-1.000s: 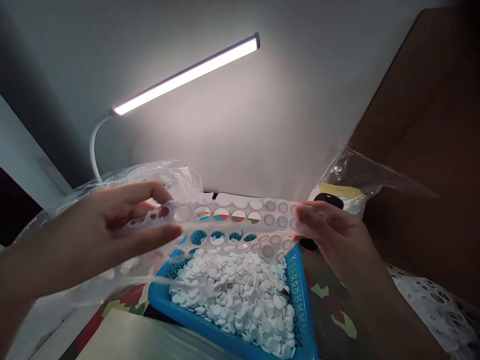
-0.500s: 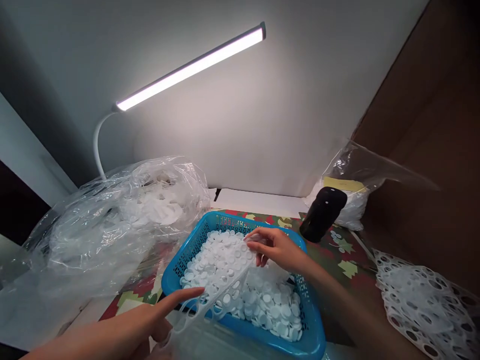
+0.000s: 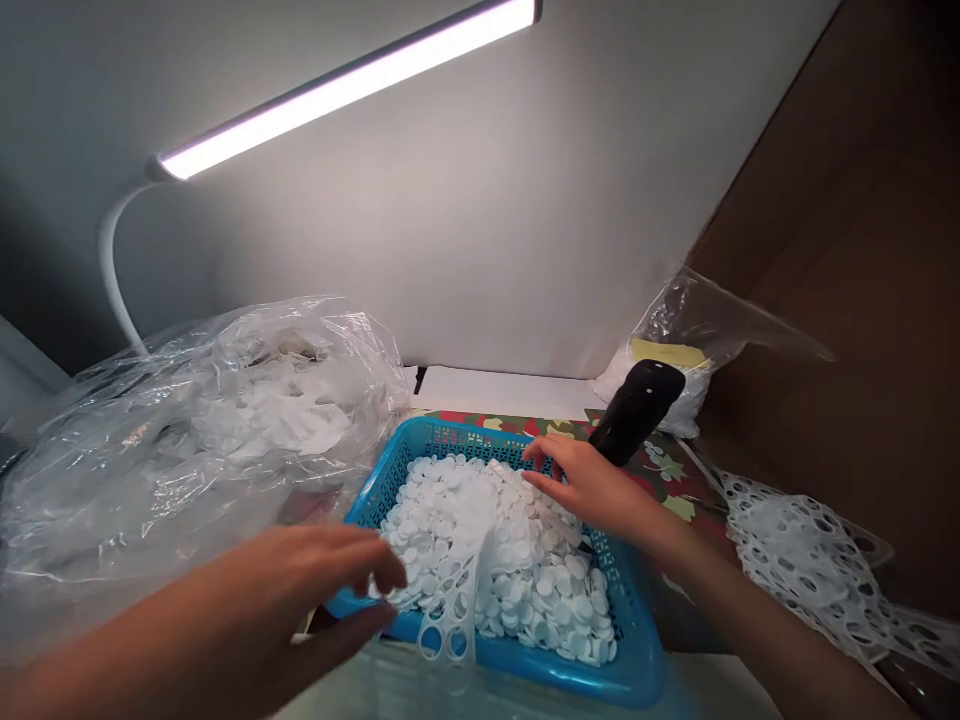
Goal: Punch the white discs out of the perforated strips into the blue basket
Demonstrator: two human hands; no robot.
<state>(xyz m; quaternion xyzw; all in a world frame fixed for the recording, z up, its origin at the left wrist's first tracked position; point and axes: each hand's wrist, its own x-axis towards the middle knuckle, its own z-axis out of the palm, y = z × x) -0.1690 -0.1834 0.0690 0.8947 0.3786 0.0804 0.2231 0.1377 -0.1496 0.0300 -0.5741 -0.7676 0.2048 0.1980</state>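
Note:
A blue plastic basket holds a heap of small white discs. Over its front rim hangs a white plastic sheet strip with round holes, its upper part resting on the discs. My left hand, a little blurred, hovers at the basket's front left corner. Its fingers and thumb are apart with nothing between them. Above the right back side of the discs is my right hand, fingers spread and loosely curved, holding nothing that I can see.
Left of the basket lies a big clear plastic bag with white pieces inside. A black object and a clear bag with white contents stand back right. Punched-out sheets pile up at right. A lit lamp hangs above.
My left hand has let go of the holed sheet strip, which now drapes over the basket's front rim. My right hand has moved right, off the strip, and its fingers have opened. The view has shifted.

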